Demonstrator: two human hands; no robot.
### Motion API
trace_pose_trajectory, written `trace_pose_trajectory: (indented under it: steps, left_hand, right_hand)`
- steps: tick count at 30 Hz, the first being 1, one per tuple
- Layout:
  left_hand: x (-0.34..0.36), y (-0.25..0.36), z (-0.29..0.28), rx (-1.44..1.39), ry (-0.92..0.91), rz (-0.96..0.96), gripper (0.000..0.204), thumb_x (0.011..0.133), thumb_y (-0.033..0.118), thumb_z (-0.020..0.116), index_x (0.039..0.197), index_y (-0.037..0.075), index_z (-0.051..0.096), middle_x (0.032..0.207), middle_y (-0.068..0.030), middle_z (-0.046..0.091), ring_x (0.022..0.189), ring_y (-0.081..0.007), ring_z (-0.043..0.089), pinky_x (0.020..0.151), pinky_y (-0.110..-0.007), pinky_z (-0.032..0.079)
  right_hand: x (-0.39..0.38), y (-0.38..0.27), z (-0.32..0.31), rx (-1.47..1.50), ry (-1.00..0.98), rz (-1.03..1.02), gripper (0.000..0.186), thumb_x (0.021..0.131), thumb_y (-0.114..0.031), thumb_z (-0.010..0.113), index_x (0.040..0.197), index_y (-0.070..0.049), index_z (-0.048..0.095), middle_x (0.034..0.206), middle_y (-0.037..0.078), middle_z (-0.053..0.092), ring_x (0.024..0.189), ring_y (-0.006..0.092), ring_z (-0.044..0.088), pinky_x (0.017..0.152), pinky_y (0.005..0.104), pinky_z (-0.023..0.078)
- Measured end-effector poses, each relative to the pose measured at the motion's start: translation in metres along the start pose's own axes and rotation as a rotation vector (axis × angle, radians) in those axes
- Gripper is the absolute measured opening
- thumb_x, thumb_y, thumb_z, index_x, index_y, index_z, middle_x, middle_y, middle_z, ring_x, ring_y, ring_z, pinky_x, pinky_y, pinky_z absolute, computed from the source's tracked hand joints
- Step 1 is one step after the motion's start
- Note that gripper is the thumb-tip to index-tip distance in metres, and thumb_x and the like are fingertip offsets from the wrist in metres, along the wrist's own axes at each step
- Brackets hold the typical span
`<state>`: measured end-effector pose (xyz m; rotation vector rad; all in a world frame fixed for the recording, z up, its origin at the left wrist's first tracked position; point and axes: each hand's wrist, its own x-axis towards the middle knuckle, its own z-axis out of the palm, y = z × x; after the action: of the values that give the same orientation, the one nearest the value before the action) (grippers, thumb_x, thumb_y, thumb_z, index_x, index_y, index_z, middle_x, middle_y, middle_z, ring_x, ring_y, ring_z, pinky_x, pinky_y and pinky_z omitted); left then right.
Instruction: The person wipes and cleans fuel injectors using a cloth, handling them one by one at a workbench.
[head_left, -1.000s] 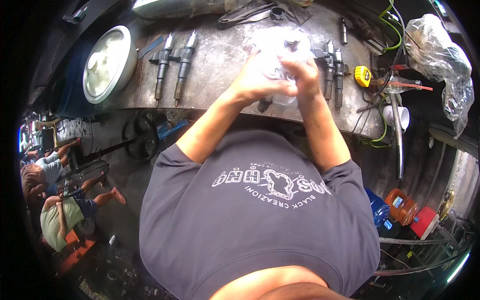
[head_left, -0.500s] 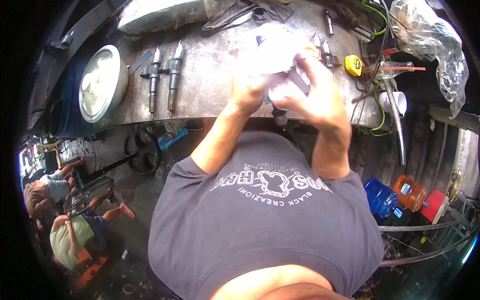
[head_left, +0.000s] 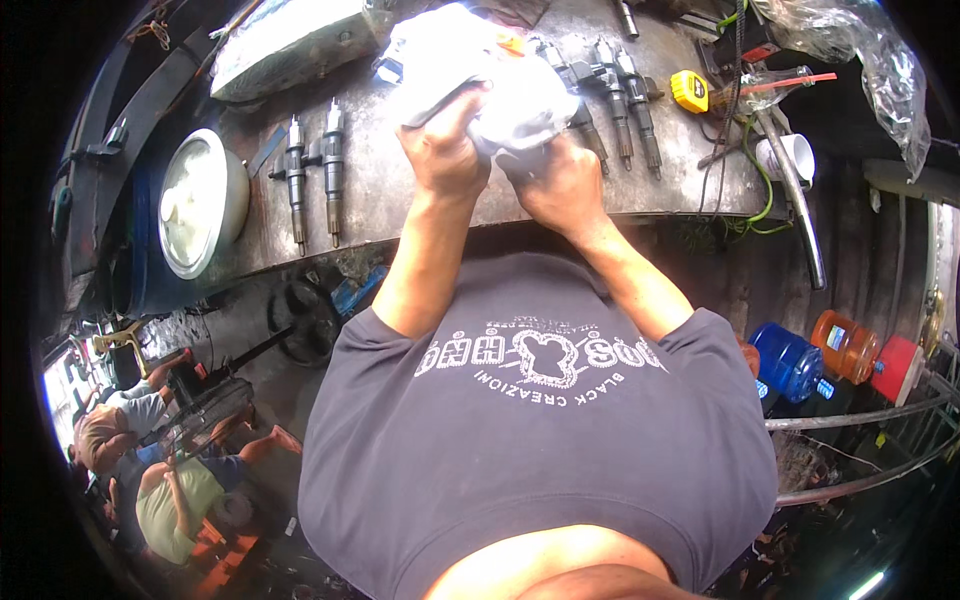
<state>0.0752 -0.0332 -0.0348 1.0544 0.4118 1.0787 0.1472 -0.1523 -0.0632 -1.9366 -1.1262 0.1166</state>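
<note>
A crumpled white cloth (head_left: 525,105) is bunched between my two hands over the bench, its far part washed out by glare. My left hand (head_left: 445,150) is closed round its near left side. Lower on the right, my right hand (head_left: 562,185) grips the near end with curled fingers. Whether anything is wrapped inside is hidden. Just right of the cloth lie three dark metal fuel injectors, the closest (head_left: 590,125) partly covered by it, then a middle one (head_left: 617,110) and an outer one (head_left: 640,105).
Two more injectors, an outer (head_left: 297,185) and an inner (head_left: 333,180), lie left beside a white bowl (head_left: 238,195). A metal block (head_left: 290,50) stands behind. Rightward are a yellow tape measure (head_left: 690,91), a metal pipe (head_left: 800,225) and a white cup (head_left: 798,158). People (head_left: 175,510) sit at lower left.
My hands and the cloth have shifted left. The dark injector end that jutted below my hands no longer shows there. Three injectors at right are now in plain sight.
</note>
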Motion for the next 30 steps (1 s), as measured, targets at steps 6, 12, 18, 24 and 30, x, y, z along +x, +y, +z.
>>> trace_pose_trajectory:
  steps: [6,12,18,24,30]
  left_hand:
    - [0.019,0.013,-0.029,-0.041,-0.406,-0.011,0.037,0.074,0.012,0.051,0.105,-0.008,0.056,0.092,-0.0145,0.061,0.084,-0.0228,0.061,0.078,-0.032,0.05]
    - [0.031,0.026,-0.013,-0.027,-0.276,0.076,0.036,0.065,-0.003,0.063,0.1,-0.005,0.059,0.091,-0.0127,0.065,0.084,-0.0217,0.064,0.074,-0.029,0.052]
    - [0.036,0.025,-0.011,0.582,-0.046,0.611,0.018,0.067,-0.004,0.066,0.084,0.002,0.069,0.085,-0.009,0.068,0.078,-0.0185,0.064,0.075,-0.027,0.049]
    - [0.084,-0.011,-0.042,0.348,0.299,0.625,0.022,0.072,-0.005,0.06,0.093,-0.006,0.065,0.094,-0.0105,0.066,0.084,-0.0222,0.063,0.082,-0.032,0.049]
    - [0.082,0.02,-0.065,-0.019,0.065,0.164,0.03,0.08,0.007,0.055,0.106,-0.008,0.056,0.103,-0.0147,0.061,0.095,-0.0246,0.059,0.086,-0.034,0.047]
  right_hand:
    - [0.003,-0.027,-0.023,0.48,-0.532,0.132,0.029,0.075,-0.02,0.071,0.099,-0.007,0.063,0.069,0.005,0.058,0.054,0.0159,0.053,0.056,0.0351,0.046]
    - [0.011,-0.033,-0.033,1.307,-0.854,0.673,0.033,0.072,-0.009,0.07,0.1,-0.002,0.053,0.057,0.001,0.044,0.042,0.0116,0.04,0.04,0.0244,0.033]
    - [0.018,-0.01,-0.019,0.034,-0.319,-0.135,0.02,0.07,-0.019,0.065,0.072,0.0,0.059,0.06,0.014,0.054,0.053,0.0212,0.05,0.054,0.0332,0.042]
    - [0.003,0.007,-0.034,0.091,-0.573,0.269,0.023,0.07,-0.02,0.069,0.067,-0.001,0.056,0.056,0.007,0.052,0.051,0.0153,0.052,0.051,0.0304,0.042]
    - [-0.019,0.019,-0.053,0.966,-0.613,0.755,0.02,0.07,-0.012,0.072,0.069,-0.003,0.054,0.052,0.0,0.046,0.041,0.0079,0.041,0.04,0.0236,0.034]
